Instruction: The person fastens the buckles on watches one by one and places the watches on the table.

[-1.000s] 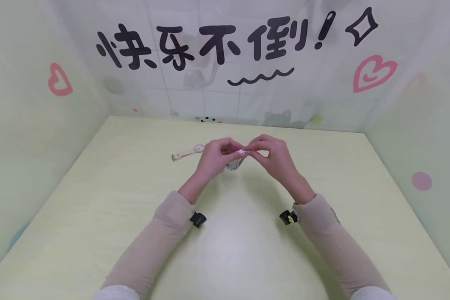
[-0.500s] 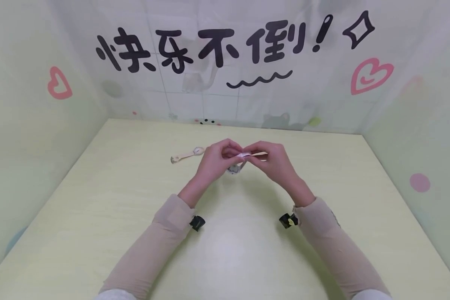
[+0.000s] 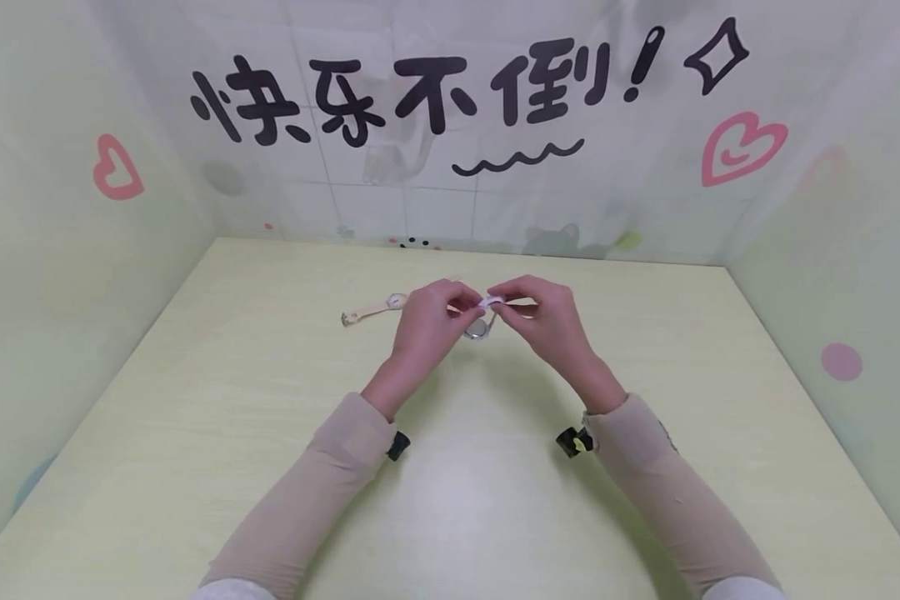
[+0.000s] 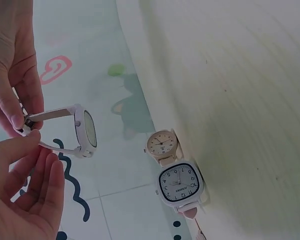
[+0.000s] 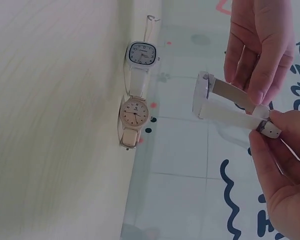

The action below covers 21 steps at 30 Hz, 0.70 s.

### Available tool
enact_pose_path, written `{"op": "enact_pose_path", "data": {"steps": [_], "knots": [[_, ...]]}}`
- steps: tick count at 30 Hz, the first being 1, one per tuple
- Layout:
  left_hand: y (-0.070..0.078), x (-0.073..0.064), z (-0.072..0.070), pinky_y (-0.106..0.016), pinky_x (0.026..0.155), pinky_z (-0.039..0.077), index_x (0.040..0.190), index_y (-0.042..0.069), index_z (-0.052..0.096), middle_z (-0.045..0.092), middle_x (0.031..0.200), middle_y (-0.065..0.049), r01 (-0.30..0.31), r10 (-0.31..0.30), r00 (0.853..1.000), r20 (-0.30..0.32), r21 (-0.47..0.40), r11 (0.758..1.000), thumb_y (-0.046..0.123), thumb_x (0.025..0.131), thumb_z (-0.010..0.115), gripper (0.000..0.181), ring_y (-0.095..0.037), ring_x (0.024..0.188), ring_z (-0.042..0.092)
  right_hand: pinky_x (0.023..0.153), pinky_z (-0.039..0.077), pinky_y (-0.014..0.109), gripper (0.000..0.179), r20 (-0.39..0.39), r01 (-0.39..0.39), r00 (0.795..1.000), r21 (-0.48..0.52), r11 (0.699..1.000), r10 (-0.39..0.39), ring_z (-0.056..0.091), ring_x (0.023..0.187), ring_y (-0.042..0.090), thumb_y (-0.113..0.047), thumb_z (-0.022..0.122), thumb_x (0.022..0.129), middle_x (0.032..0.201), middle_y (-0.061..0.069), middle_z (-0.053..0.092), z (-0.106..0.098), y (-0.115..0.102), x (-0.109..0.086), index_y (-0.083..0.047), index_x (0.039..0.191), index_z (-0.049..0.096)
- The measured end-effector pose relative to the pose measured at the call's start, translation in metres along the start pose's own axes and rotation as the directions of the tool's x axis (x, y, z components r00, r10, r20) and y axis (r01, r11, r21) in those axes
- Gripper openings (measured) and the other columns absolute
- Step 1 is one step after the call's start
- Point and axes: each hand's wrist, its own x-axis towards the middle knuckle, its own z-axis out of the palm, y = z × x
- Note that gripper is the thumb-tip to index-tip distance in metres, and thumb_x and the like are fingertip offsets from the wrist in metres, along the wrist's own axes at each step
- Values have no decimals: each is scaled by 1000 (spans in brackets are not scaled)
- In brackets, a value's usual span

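Both hands hold a white wristwatch by the ends of its strap, which forms a loop. The watch case (image 3: 477, 330) hangs below the fingers in the head view, and the strap (image 5: 227, 114) shows pale brown inside in the right wrist view. My left hand (image 3: 431, 321) pinches one strap end, and my right hand (image 3: 547, 317) pinches the other by the buckle (image 5: 264, 125). The fingertips of the two hands almost meet there. In the left wrist view the case (image 4: 89, 131) stands edge-on, away from the fingers.
Two more watches lie on the table (image 3: 450, 500) beyond the left hand: a squarish white-cased watch (image 4: 179, 185) and a round beige watch (image 4: 162, 144). In the head view the left hand mostly hides the round one. A printed curtain (image 3: 390, 200) rises behind the table.
The held watch has shifted slightly right and turned, so its case shows a different side. The fingers have changed position a little at the strap ends. The left hand has lowered slightly.
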Motion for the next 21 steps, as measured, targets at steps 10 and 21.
{"op": "enact_pose_path", "data": {"steps": [10,21], "knots": [[0,4,2,-28,80,60,101,8,73,74,96,-6,73,-63,994,94,-108,991,18,91,74,14,-18,89,70,75,62,31,15,24,-48,998,-94,994,50,74,87,24,-5,78,85,92,14,75,4,-6,1,1,96,72],[-12,19,-7,-34,97,57,125,-3,63,63,126,-23,442,-249,856,453,-391,807,15,98,63,31,-32,112,67,83,62,35,15,94,53,995,-153,987,-39,72,89,22,-2,77,85,94,10,73,4,-8,-3,0,98,69]]}}
